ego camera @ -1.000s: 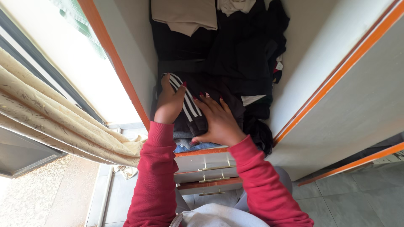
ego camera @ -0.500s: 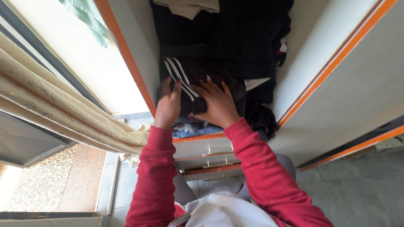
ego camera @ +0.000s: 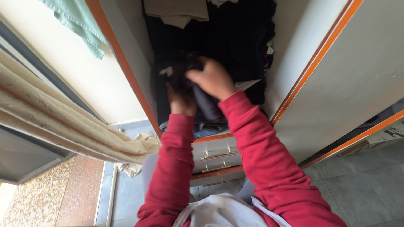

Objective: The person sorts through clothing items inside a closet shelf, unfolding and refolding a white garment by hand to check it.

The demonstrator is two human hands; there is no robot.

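Wardrobe shelf, orange-edged: stack of folded dark clothes. Dark garment at the stack's top, left of centre, bunched. Right hand: on the garment, fingers curled closed into the cloth. Left hand: just below, against the stack; finger position cannot be told. Beige folded cloth further back. Cream curtain at left.

A dark folded garment lies bunched on the wardrobe's clothes stack.

Garment on clothes stack in wardrobe; drawers below, curtain to the left.
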